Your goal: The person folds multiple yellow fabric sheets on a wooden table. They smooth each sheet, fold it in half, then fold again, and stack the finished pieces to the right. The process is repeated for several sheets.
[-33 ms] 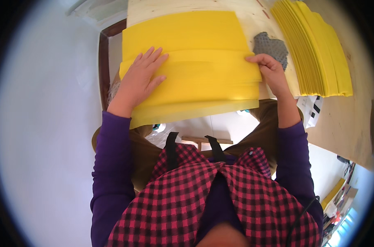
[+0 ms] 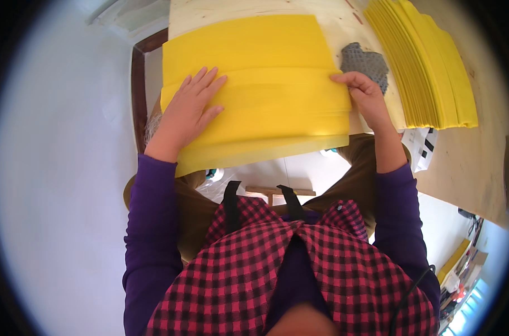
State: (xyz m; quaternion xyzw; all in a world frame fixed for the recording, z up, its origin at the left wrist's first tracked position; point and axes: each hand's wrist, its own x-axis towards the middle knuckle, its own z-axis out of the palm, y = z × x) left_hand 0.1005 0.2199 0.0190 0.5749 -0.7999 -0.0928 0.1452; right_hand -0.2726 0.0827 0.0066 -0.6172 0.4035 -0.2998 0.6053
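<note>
A large yellow sheet [image 2: 265,73] lies folded over itself on a pale wooden table [image 2: 254,7], and its near edge hangs over the table's front. My left hand [image 2: 190,109] lies flat on the sheet's left part with the fingers spread, pressing on the folded layer. My right hand [image 2: 366,95] is at the sheet's right edge, with the fingers curled around the edge of the fold. I wear purple sleeves and a red and black checked garment.
A grey textured piece [image 2: 366,61] lies on the table just beyond my right hand. A fanned stack of several yellow sheets [image 2: 428,67] fills the right side. A dark wooden frame [image 2: 137,84] stands on the left. Printed papers [image 2: 422,145] hang off the table's front right.
</note>
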